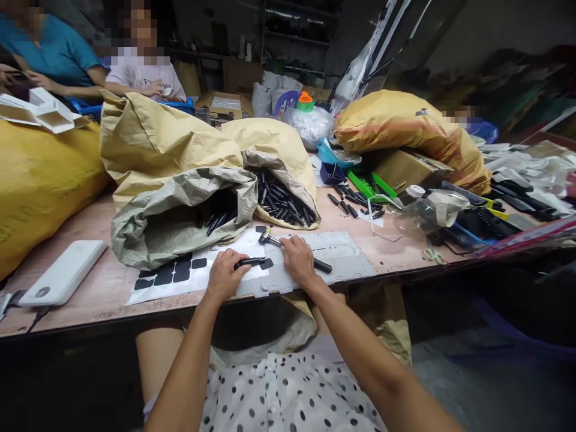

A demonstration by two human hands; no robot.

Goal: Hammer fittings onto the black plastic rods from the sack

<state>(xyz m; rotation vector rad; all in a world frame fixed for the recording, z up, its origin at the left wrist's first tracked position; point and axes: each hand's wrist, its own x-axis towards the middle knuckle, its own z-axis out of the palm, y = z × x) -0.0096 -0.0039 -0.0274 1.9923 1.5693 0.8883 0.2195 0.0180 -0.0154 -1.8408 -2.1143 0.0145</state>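
Observation:
My left hand (222, 275) is closed around a slim black stick-like part (250, 261) that pokes out to the right, just above a white sheet of black stickers (173, 273). My right hand (297, 259) grips a small hammer (270, 238) whose metal head points up-left and whose black handle end (322, 266) sticks out to the right. Both hands rest on a grey flat panel (342, 258) near the table's front edge. Right behind them, two open sacks (180, 216) hold several more black stick parts (283, 204).
A white power bank (63, 271) lies at the front left. Yellow sacks (407, 129) and a box stand at the back right, with green trays (366, 185), scissors (434, 256) and loose black parts. Two other people (144, 75) sit at the far left.

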